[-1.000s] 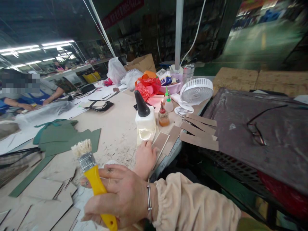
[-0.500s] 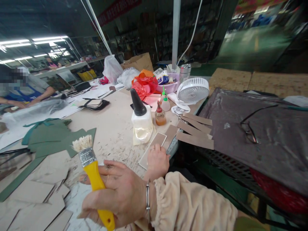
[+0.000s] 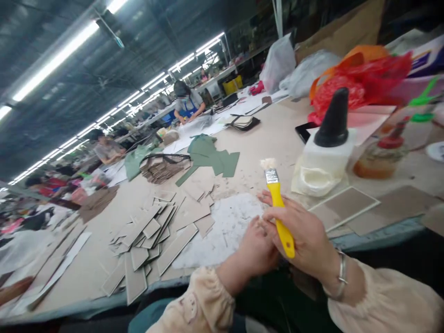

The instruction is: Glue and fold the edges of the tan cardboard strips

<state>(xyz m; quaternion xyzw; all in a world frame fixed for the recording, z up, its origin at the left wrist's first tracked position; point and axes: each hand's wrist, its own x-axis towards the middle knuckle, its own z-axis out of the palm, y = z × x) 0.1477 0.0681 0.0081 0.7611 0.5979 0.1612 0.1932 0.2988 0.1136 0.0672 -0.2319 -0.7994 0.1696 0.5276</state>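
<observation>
A paintbrush with a yellow handle and pale bristles is gripped in my right hand, its bristles pointing up and away. My left hand is beside it at the table's front edge, fingers curled in close to the right hand's fingers. Whatever it holds, if anything, is hidden. Beyond the hands lies a whitish, stained sheet. Right of my right hand is a flat grey-brown panel with pale edges, next to a white bottle with a black cone cap.
Many pale-edged panels lie in a loose pile at left. Green pieces are farther back. A red-capped bottle of amber liquid, a dark phone-like object and a red plastic bag stand or lie at right. Other people work across the table.
The view has swung left. My left hand has come away from the pale-edged panel near the white bottle and is now beside my right hand, which still holds the paintbrush.
</observation>
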